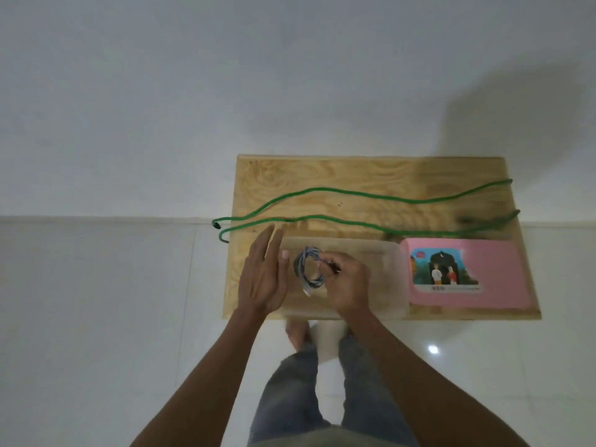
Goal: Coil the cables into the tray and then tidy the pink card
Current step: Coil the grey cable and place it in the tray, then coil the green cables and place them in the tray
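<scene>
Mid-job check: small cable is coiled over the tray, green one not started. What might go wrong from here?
1. The right hand pinches the grey coiled cable at one side only, while the left hand is open beside it; the loops may spring apart when dropped into the clear tray.
2. The green cable overhangs both ends of the wooden table; it may slide off.
</scene>
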Action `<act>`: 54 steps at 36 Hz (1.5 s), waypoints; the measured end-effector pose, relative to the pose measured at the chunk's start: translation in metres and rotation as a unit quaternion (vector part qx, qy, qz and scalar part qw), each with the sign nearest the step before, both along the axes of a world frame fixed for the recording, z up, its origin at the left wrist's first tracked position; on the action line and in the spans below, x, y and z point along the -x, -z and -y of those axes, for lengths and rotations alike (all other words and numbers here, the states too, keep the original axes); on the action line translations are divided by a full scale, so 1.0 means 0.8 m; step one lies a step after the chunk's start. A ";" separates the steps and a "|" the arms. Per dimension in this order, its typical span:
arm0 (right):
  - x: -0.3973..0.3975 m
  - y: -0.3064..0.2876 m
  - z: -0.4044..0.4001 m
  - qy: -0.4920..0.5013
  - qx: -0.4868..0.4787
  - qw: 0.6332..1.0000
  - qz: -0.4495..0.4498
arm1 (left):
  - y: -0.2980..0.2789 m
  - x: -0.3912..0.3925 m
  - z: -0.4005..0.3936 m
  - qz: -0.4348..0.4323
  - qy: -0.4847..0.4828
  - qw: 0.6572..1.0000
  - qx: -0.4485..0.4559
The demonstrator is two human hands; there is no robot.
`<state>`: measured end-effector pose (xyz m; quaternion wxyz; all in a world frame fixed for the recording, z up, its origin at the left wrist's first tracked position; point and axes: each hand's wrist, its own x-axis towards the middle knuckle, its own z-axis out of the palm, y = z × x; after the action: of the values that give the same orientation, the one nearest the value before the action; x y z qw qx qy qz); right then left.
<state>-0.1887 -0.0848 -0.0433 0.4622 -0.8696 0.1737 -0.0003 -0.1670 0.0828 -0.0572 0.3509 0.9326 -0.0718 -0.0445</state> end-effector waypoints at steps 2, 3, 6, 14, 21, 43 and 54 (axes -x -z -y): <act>-0.001 0.011 -0.009 -0.003 0.009 1.000 0.000 | 0.011 0.005 -0.003 -0.009 0.020 1.000 0.005; -0.003 0.017 -0.015 -0.004 0.011 1.000 -0.003 | 0.015 0.006 -0.003 -0.017 0.021 1.000 0.009; -0.010 0.027 -0.031 -0.007 0.021 1.000 -0.010 | 0.019 0.008 -0.003 -0.029 0.020 0.999 0.028; -0.019 0.048 -0.054 -0.014 0.028 0.999 -0.038 | 0.024 0.007 -0.003 -0.036 0.015 0.999 0.033; -0.014 0.042 -0.060 -0.013 0.014 0.998 -0.054 | 0.023 0.008 -0.002 -0.040 0.007 0.999 0.037; -0.001 -0.014 -0.027 -0.012 -0.061 0.996 -0.056 | -0.009 0.006 -0.004 -0.061 -0.011 0.997 0.038; -0.031 -0.070 0.032 0.022 -0.070 0.997 0.016 | -0.067 -0.034 0.032 0.016 -0.025 0.999 0.036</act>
<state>-0.1635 -0.1104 0.0124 0.5243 -0.8312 0.1846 -0.0124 -0.1399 0.0574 -0.0033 0.3843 0.9214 -0.0552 -0.0185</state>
